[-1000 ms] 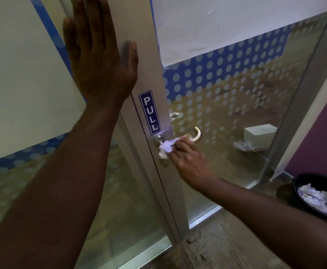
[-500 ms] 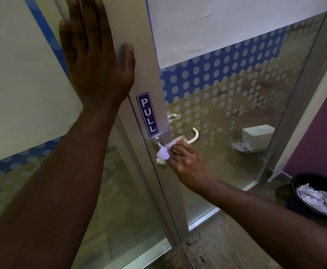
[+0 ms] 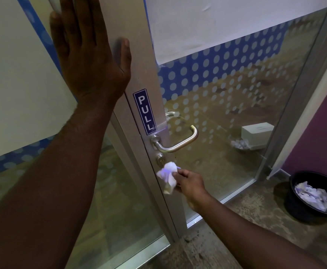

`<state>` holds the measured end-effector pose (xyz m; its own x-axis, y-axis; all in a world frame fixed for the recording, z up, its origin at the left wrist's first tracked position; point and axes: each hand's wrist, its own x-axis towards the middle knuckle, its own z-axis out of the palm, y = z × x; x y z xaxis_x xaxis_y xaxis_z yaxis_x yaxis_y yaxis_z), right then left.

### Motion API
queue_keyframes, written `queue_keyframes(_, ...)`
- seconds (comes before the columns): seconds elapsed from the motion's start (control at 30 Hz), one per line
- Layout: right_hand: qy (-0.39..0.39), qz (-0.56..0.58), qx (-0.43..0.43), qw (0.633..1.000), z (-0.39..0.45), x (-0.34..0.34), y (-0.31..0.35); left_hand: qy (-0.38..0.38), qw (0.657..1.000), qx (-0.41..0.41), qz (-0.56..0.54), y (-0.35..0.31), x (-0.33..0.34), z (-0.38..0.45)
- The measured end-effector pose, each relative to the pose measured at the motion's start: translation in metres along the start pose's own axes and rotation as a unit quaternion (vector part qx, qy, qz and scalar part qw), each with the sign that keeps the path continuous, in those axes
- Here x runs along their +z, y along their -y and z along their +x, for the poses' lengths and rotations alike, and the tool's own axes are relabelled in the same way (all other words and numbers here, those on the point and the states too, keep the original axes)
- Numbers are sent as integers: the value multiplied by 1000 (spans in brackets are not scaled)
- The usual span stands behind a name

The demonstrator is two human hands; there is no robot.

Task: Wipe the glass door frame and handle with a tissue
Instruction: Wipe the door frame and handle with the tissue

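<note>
While left hand (image 3: pixel 88 61) braces frame (image 3: pixel 139 55), right hand (image 3: pixel 189 183) presses tissue (image 3: pixel 168 174) below keyhole (image 3: pixel 161 158).

One piece of text can be read: "PULL", in white capital letters running top to bottom on a narrow dark blue sticker (image 3: pixel 145 112) with a thin white border; the sticker stands upright on the silver metal door frame (image 3: pixel 137 61), just above the base of the lever handle (image 3: pixel 175 143) and below the thumb of the left hand (image 3: pixel 89 55) pressed flat on the frame; the white box (image 3: pixel 256 135) seen through the glass shows no legible print.
</note>
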<state>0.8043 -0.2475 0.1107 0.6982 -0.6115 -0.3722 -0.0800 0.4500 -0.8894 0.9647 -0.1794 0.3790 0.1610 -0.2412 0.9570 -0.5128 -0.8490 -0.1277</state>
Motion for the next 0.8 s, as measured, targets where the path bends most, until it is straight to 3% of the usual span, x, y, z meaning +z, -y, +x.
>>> queue_keyframes(0.03,35,135,71,988,1,10,6,4,1000,0,2,0,0,0)
queue_keyframes(0.1,105,306,106,940,4,24,23,13,1000,1,6,1,-1,0)
queue_keyframes(0.2,160,427,103,884,8,37,47,7,1000,4,12,1,0,0)
queue_keyframes(0.3,180,437,115,874,11,38,54,0,1000,2,14,1,2,1)
queue_keyframes(0.4,156,426,100,886,14,25,54,-19,1000,2,21,2,4,1)
queue_keyframes(0.5,138,460,101,871,16,8,52,-29,999,5,24,1,3,0)
queue_keyframes(0.67,206,450,116,861,14,20,52,-9,1000,2,27,0,2,0)
queue_keyframes(0.8,200,433,104,873,21,7,55,7,1000,2,30,1,1,1)
